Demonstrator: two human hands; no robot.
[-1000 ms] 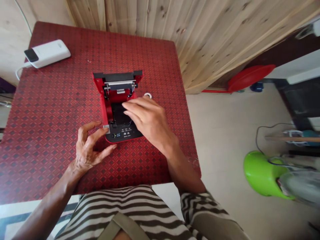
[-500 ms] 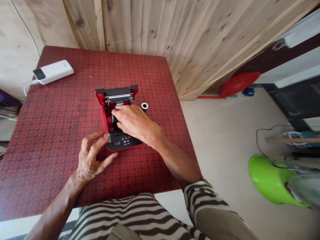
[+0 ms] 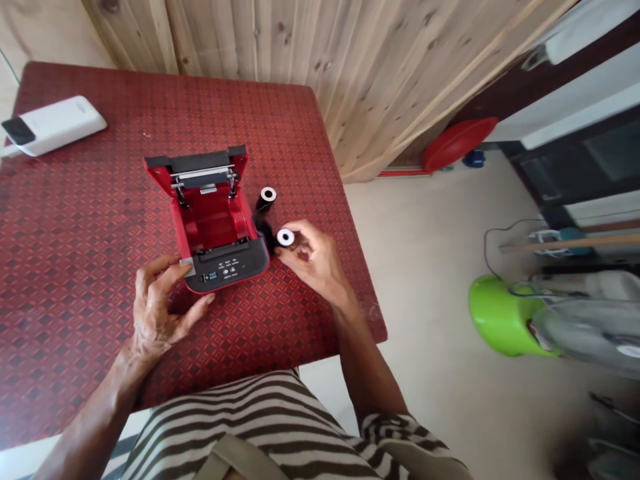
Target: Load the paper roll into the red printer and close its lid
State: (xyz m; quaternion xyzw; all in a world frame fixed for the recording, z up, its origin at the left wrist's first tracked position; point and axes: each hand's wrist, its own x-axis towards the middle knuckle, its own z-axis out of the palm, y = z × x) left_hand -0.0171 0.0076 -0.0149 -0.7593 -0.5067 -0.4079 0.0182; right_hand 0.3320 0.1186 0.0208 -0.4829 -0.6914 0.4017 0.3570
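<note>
A small red and black label printer (image 3: 227, 270) stands on the table with its lid (image 3: 203, 163) tipped up. Its red inner bay (image 3: 213, 223) is in plain sight and holds no roll. My left hand (image 3: 157, 307) holds the front left corner, fingertips on the grey side latch and thumb by the front edge. To the right of the printer, my right hand (image 3: 317, 260) grips a black roll (image 3: 285, 237) with a white end and a hollow core, fingers curled around its side. Another such roll (image 3: 267, 197) stands upright just behind it, beside the printer.
A white power bank (image 3: 60, 125) with a cable lies at the far left of the red patterned table (image 3: 90, 220). Wooden panelling (image 3: 240, 40) rises behind the table. On the floor to the right are a green plastic tub (image 3: 500, 320) and a red round object (image 3: 457, 143).
My right hand has come out of the printer's bay and moved right, now with a roll in it. The left hand stays at the corner. The view has shifted right.
</note>
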